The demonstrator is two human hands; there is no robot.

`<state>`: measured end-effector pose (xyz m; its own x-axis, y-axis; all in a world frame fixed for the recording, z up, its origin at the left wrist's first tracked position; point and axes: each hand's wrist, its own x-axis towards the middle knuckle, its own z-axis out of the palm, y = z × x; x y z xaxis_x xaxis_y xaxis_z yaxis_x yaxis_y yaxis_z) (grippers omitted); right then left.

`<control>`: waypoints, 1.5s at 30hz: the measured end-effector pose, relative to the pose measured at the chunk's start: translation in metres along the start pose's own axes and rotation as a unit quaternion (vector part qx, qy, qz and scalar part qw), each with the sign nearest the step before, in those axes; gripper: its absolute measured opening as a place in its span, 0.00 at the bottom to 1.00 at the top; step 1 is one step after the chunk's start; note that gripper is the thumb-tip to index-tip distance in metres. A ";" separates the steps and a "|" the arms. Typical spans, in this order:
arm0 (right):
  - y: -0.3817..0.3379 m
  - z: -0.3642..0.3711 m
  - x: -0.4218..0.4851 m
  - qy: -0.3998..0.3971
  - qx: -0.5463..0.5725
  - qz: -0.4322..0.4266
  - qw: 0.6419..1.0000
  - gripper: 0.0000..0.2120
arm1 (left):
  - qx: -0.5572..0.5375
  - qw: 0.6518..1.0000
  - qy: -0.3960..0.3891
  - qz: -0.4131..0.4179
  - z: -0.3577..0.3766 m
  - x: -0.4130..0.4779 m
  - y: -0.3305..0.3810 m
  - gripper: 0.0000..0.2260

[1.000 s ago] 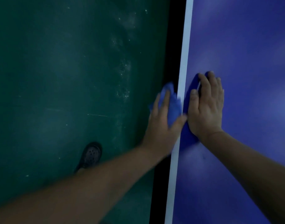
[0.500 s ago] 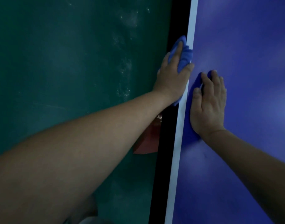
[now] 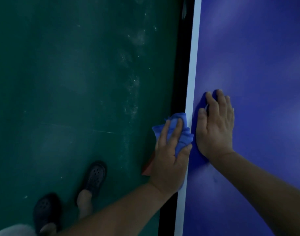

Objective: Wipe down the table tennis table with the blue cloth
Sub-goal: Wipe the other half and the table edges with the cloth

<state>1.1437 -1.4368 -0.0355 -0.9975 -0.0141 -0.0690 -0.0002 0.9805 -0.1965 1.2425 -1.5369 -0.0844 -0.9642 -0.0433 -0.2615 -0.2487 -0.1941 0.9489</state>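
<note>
The table tennis table (image 3: 258, 62) fills the right side, dark blue with a white line (image 3: 194, 65) along its left edge and a black side face below it. My left hand (image 3: 169, 160) grips the crumpled blue cloth (image 3: 184, 136) against that edge, fingers down the side face and thumb up on the white line. My right hand (image 3: 215, 126) lies flat on the tabletop just right of the line, fingers straight, holding nothing.
A green floor (image 3: 69, 82) with pale scuffs and dust lies left of the table. My two feet in dark perforated clogs (image 3: 96, 176) stand at the lower left. A small reddish object (image 3: 147, 169) shows under the table edge behind my left hand.
My left hand slid the cloth away along the table edge, then back toward me to beside my right hand. My right hand stayed flat in the same spot.
</note>
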 end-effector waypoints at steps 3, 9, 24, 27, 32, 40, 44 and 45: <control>0.000 0.000 -0.001 -0.002 0.005 0.003 1.000 0.28 | 0.008 1.000 -0.009 0.002 -0.001 0.023 0.011 0.27; -0.001 -0.002 0.001 -0.006 0.004 -0.004 1.000 0.29 | 0.044 0.999 -0.008 -0.020 -0.011 0.108 0.049 0.33; -0.032 -0.006 0.153 0.024 0.013 0.028 0.999 0.27 | 0.042 0.997 -0.068 -0.007 -0.018 -0.002 0.012 0.26; -0.037 -0.001 0.155 0.038 -0.002 0.032 0.999 0.25 | 0.071 0.995 -0.066 -0.002 -0.018 0.003 0.013 0.26; -0.033 -0.002 0.155 0.041 0.011 0.039 0.998 0.24 | 0.063 0.991 -0.115 -0.017 -0.019 0.026 0.025 0.23; -0.034 -0.002 0.154 0.043 0.015 0.035 0.998 0.24 | 0.085 0.995 -0.027 0.035 -0.020 0.190 0.055 0.27; -0.034 -0.002 0.153 0.037 0.018 0.038 0.998 0.25 | 0.094 0.995 -0.011 0.044 -0.017 0.199 0.059 0.28; -0.034 -0.002 0.153 0.039 0.019 0.039 0.998 0.25 | 0.098 0.994 -0.018 0.044 -0.017 0.180 0.055 0.27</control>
<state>0.9914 -1.4721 -0.0375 -0.9969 0.0786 -0.0098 0.0788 0.9698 -0.2307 1.0573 -1.5715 -0.0823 -0.9847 -0.0157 -0.1737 -0.1738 0.0031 0.9848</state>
